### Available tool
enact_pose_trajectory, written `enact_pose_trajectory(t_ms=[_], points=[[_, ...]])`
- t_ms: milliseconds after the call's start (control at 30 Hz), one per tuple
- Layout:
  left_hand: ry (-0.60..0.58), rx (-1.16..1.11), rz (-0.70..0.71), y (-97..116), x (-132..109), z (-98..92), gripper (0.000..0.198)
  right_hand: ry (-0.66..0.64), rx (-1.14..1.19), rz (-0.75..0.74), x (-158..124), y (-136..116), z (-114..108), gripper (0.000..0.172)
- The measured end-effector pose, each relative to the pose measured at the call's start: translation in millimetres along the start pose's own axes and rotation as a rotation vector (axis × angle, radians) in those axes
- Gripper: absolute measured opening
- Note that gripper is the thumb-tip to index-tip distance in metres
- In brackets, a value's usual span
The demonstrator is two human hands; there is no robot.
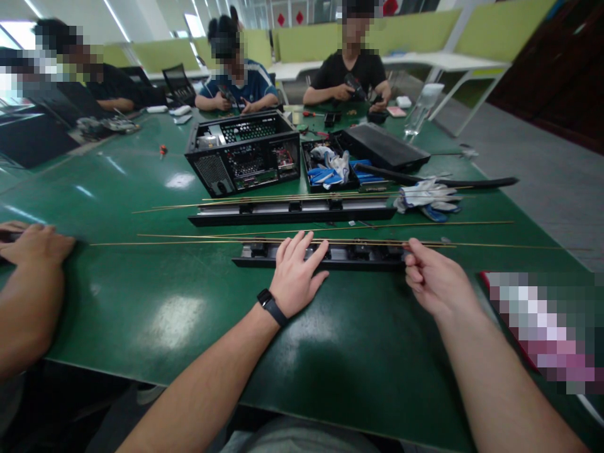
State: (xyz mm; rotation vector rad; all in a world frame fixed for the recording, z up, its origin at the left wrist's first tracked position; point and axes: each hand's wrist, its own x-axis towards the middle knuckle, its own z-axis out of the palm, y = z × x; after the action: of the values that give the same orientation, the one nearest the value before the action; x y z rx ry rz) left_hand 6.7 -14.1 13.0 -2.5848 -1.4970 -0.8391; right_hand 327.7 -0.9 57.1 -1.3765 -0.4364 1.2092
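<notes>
Across the near black channel-shaped bar [368, 264] lie long thin brass-coloured rods [189, 241]. My left hand [299, 274], with a dark watch [272, 306] at the wrist, rests over the bar's middle, fingers stretched out and apart on the rods and the bar. At the bar's right end, my right hand [431, 277] has thumb and forefinger pinched on a thin rod, its other fingers curled in. Behind them a second black bar [292, 217] lies parallel, with more rods along its far edge.
An open black computer case [243, 154] stands beyond the bars. Beside it are a black tray [309, 185] with gloves, a flat black panel [382, 145], more gloves [429, 198] and a clear bottle [423, 110]. Another person's hands [38, 242] are at left; several people sit across.
</notes>
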Motion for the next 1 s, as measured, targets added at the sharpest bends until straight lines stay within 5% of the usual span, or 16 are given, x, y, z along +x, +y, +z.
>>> enact_pose_trajectory(t_ms=[1000], points=[[0.011,0.002,-0.031,1.0,0.1,2.2,0.073,-0.036,0.010,-0.009,2.1,3.1,-3.8,0.037]])
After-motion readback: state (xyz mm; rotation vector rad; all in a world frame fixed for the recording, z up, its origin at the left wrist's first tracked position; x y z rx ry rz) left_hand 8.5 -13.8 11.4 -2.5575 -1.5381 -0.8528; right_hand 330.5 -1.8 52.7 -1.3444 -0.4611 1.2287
